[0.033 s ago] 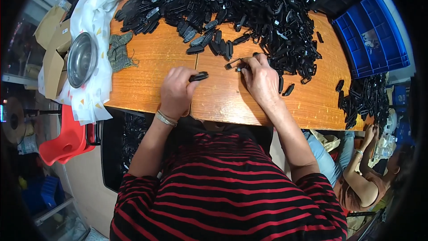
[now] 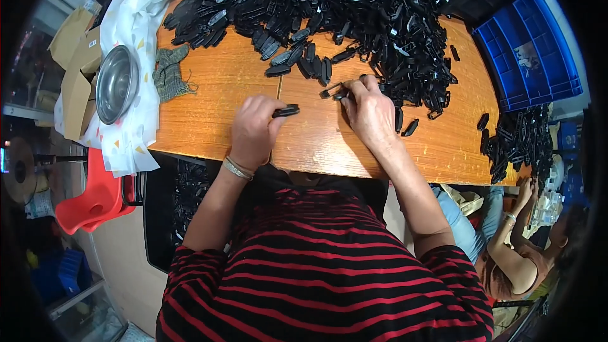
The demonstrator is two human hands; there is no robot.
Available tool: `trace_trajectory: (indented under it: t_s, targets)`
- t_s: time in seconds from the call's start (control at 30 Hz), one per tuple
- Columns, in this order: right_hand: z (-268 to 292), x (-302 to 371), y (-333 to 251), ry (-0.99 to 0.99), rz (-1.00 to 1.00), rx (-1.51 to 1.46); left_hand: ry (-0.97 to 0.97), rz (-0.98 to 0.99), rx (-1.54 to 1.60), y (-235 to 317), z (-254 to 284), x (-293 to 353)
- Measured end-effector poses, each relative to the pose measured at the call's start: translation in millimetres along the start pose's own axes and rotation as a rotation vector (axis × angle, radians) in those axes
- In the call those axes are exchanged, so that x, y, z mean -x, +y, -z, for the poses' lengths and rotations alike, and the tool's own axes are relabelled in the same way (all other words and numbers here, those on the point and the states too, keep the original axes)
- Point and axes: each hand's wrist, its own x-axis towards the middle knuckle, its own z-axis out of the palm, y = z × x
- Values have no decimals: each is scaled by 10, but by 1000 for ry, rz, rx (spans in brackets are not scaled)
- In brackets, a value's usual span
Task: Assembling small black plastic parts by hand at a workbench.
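Observation:
My left hand [image 2: 253, 123] is closed over the table's near part, pinching a small elongated black plastic piece [image 2: 286, 111] that sticks out to the right. To its right, my right hand [image 2: 369, 109] rests low at the edge of a big heap, fingers bent and pressed together. At its fingertips is a black plastic frame-like piece [image 2: 330, 91], open in the middle. Part of that piece is hidden by the fingers. Several loose black plastic pieces [image 2: 310, 63] lie just beyond the hands, and a single one [image 2: 410, 128] sits right of my right wrist.
A large heap of black plastic pieces [image 2: 329, 0] covers the far side of the wooden table [image 2: 209, 107]. On the left are a metal bowl [image 2: 117, 85], a patterned white sheet [image 2: 136, 145] and a grey knitted cloth [image 2: 170, 75]. Blue crate [image 2: 532, 50] and a co-worker [image 2: 516, 259] are at right.
My left hand has shifted slightly right, and the piece in it has turned a little. The right fingers have moved slightly around the frame-like piece.

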Motion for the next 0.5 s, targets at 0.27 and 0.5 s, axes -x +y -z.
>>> trace_trajectory:
  t_s: [0.27, 0.5]
  targets:
    - [87, 61, 74, -221, 353, -77, -41, -55, 46, 60, -81, -4]
    - [89, 123, 60, -124, 206, -116, 4, -10, 15, 33, -65, 4]
